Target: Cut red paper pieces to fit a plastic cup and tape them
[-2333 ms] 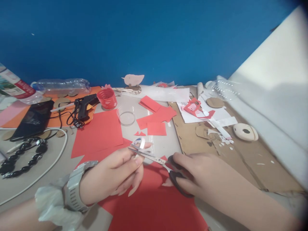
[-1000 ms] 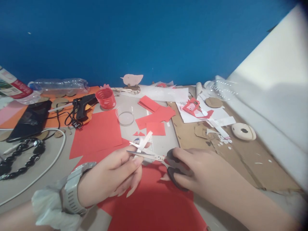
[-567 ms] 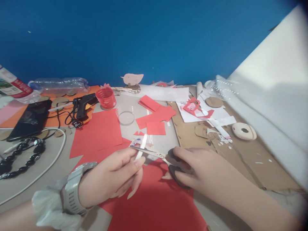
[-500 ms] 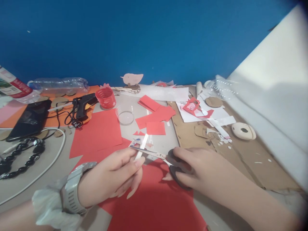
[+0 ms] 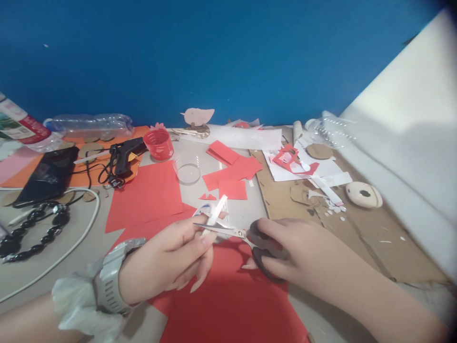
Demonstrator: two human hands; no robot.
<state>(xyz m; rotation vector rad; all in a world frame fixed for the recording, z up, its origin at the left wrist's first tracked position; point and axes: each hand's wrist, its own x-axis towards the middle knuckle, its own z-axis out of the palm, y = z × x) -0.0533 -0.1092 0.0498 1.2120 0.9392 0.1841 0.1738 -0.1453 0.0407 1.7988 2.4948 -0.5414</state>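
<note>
Between its thumb and fingers my left hand point(image 5: 180, 252) pinches a narrow white paper strip point(image 5: 218, 209), which slants up and away. My right hand point(image 5: 285, 247) has its fingers through the black handles of a pair of scissors point(image 5: 238, 233). The blades point left and cross the strip just above my left thumb; one blade tip reaches my left fingers. Whether the blades have cut into the strip I cannot tell. Beneath both hands lies a large red paper sheet point(image 5: 228, 305). Small red paper scraps point(image 5: 207, 196) rest just beyond the strip.
To the left are a black glue gun point(image 5: 124, 155), a phone point(image 5: 48, 174), a beaded bracelet point(image 5: 35, 233) and a white cable point(image 5: 84, 233). A red cup point(image 5: 159, 144) and a clear plastic ring point(image 5: 188, 172) stand farther back. Cardboard point(image 5: 357, 243) with a cream, rounded device point(image 5: 364, 194) lies right.
The white strip sits slightly higher and tilts a little more to the right, with the scissor blades nearer my left thumb. The whole view has shifted slightly.
</note>
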